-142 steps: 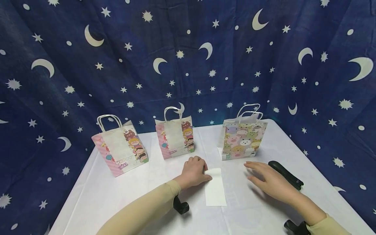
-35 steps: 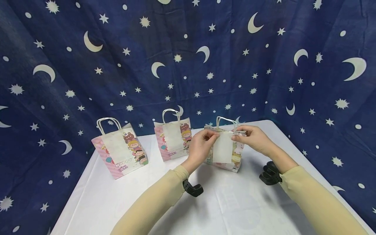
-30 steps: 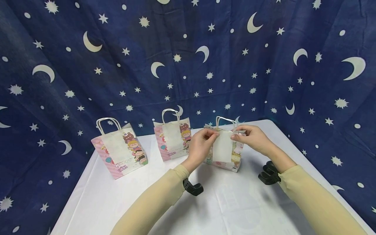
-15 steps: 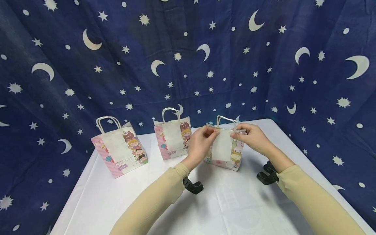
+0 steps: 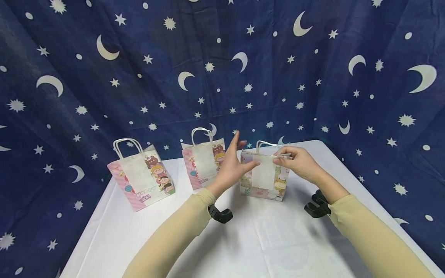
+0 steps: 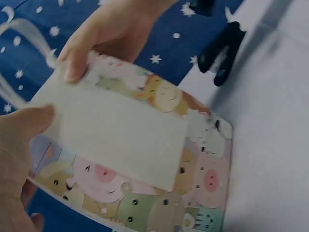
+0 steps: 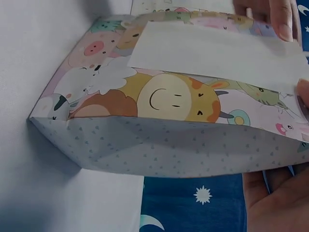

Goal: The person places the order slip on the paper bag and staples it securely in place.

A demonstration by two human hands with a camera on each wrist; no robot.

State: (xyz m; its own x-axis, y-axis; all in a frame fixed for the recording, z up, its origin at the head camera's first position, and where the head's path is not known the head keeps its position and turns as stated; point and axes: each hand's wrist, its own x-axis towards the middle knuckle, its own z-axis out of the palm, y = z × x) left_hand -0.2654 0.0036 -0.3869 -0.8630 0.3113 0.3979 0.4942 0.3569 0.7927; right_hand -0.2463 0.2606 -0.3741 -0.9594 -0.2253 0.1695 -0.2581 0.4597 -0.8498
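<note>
A small paper gift bag [image 5: 279,188] printed with cartoon animals stands upright on the table at the right, its white twisted handles [image 5: 267,143] upward. Over its front panel lies a blank white paper strip [image 5: 263,175], its top near the bag's rim. My right hand [image 5: 299,162] pinches the strip's upper right corner together with the bag's rim, thumb in front and fingers behind. Spread fingers mark my left hand [image 5: 230,168], its thumb tip at the strip's upper left and its other fingers out beyond the bag's left side.
Two pink cartoon gift bags, one in the middle [image 5: 204,160] and one at the left [image 5: 139,175], stand with white strips on their fronts. A white cloth covers the table [image 5: 194,235]. Behind hangs a dark blue star-and-moon curtain [image 5: 149,73].
At first the strip lay on the table under my left hand; then both hands held it at the bag's top. Now the left fingers have released their pinch and spread leftward.
</note>
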